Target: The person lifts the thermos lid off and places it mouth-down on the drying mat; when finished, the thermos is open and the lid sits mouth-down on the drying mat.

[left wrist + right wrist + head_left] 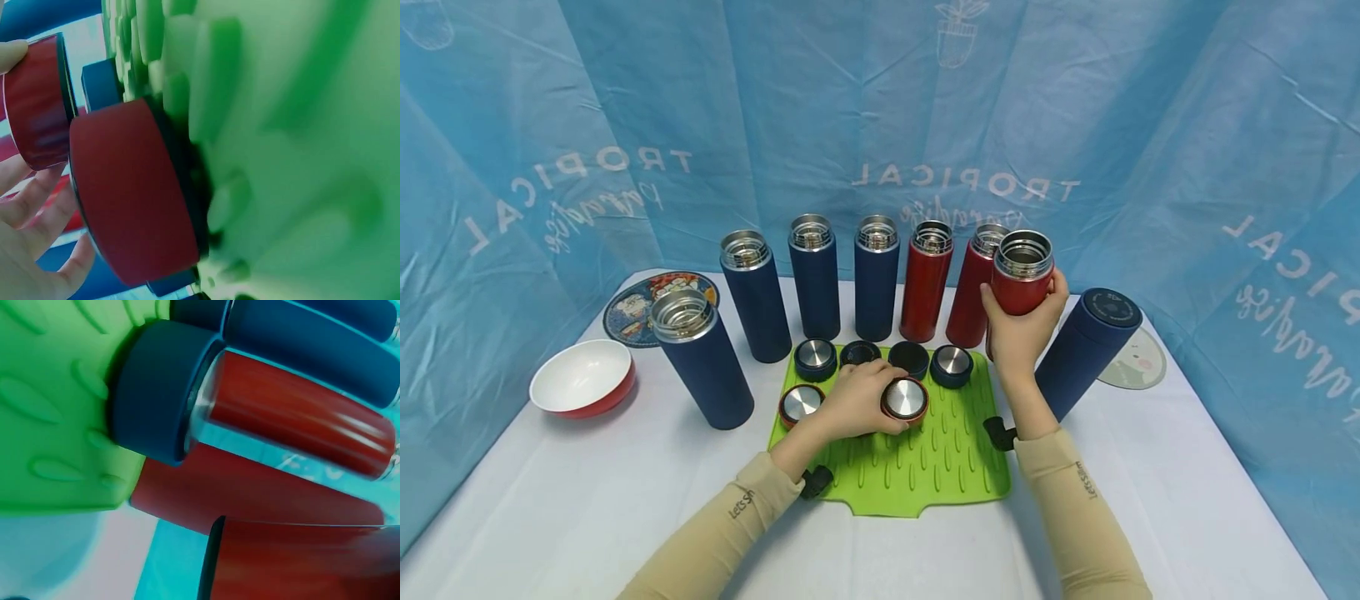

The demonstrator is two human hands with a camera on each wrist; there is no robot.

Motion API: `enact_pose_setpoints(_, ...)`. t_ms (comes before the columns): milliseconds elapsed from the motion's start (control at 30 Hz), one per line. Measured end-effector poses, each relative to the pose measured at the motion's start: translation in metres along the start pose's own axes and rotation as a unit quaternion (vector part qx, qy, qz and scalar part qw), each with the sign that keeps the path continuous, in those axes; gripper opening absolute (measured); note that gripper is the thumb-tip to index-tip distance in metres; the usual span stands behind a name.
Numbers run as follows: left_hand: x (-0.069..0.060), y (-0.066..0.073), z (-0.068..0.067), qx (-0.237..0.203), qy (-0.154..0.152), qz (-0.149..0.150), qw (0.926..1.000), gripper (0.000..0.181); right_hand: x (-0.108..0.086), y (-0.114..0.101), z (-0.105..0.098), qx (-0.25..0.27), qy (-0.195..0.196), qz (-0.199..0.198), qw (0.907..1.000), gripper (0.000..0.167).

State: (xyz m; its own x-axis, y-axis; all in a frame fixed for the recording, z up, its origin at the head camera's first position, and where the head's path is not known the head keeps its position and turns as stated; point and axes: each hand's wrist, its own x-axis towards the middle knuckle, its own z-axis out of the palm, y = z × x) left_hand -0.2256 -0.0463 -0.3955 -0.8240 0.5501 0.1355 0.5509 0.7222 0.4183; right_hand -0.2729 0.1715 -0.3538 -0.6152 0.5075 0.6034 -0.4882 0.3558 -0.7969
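My left hand (861, 402) pinches a red lid (905, 398) with a steel top over the green mat (940, 467). In the left wrist view that lid (37, 103) is lifted off the mat, while another red lid (134, 194) lies nearer the camera. My right hand (1026, 333) grips a red thermos bottle (1022, 283), uncapped, with its steel mouth up. Its lower part (300, 562) shows in the right wrist view, apart from the standing red bottle (250, 494); the hand itself is out of that view. A red-sided lid (801, 402) sits left of my left hand.
Dark blue lids (951, 367) line the mat's back edge. Behind them stand several open blue bottles (814, 283) and two red ones (927, 283). A capped blue bottle (1086, 350) stands right, by a round disc (1138, 362). At left are a bowl (583, 379) and patterned plate (632, 312).
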Motion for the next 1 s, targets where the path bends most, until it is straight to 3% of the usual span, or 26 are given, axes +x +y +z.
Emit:
enact_pose_setpoints(133,0.004,0.003,0.007,0.015,-0.007,0.006,0.9998,0.066,0.003,0.010,0.000,0.015,0.010,0.028,0.9995,0.078)
enact_pose_setpoints(467,0.007,0.002,0.015,0.048,-0.028,-0.011,0.9984,0.068,0.009,0.026,0.002,0.026,0.035,0.074,0.9963,0.079)
enact_pose_setpoints(733,0.005,-0.004,0.018,0.047,-0.055,-0.012,0.9973,0.068,0.011,0.034,0.003,0.050,0.056,0.120,0.9899,0.081)
enact_pose_setpoints(1000,0.005,-0.004,0.017,0.041,-0.063,-0.004,0.9972,0.070,0.015,0.045,0.007,0.051,0.084,0.133,0.9863,0.083)
